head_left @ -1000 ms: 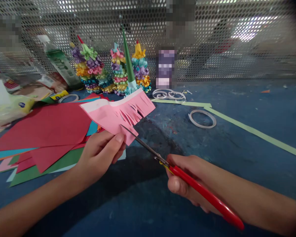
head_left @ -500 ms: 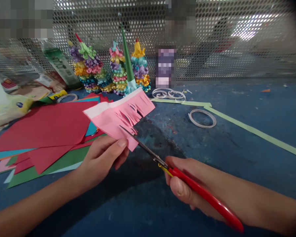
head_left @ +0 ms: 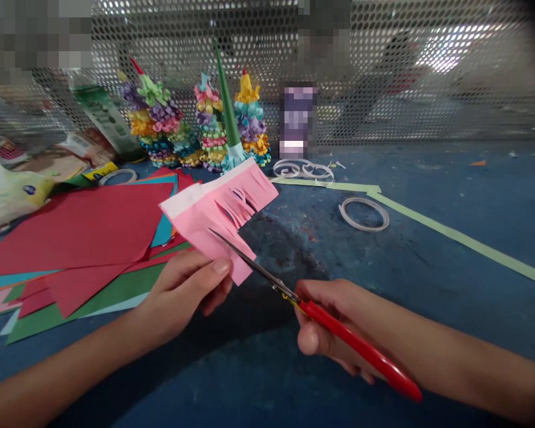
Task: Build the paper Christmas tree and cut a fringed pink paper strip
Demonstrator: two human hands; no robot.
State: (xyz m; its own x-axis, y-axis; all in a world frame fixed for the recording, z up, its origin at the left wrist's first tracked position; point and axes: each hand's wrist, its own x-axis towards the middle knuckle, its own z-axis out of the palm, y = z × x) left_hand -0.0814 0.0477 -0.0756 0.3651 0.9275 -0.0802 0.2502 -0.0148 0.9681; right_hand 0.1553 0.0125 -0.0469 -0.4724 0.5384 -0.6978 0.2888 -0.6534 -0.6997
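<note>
Two bare forearms reach in from the lower corners, both hands raised just off the worktop. Left hand [head_left: 182, 292]: thumb on top and fingers curled beneath, pinching the lower corner of a pink paper [head_left: 216, 223]; wrist angled, forearm running low toward the bottom left. Right hand [head_left: 327, 327]: clenched around the red handles of a pair of scissors [head_left: 354, 342], thumb lying along the near side, forearm stretching out to the right.

Scissor blades nearly closed, pointing up and left. Tip lies over the lower part of the paper; cannot tell whether the blades are biting it. Paper held in the air, tilted, above the near edge of a loose stack of colored paper sheets [head_left: 75, 232] in red, green, teal and pale pink. White band along one long edge; opposite edge cut into a fringe, some strips bent outward.

Farther out, just beyond the paper: an upright green paper cone [head_left: 225, 110] among quilled paper trees [head_left: 154, 122] with curled, multicolored tiers. Tilted plastic bottle [head_left: 102, 113] at their left, plastic bag [head_left: 9, 193] at far left. A coil of pale paper strip [head_left: 364, 214] and a long pale green strip [head_left: 455, 238] lie on the blue worktop [head_left: 450, 339]. Perforated metal screen [head_left: 405, 35] behind everything.
</note>
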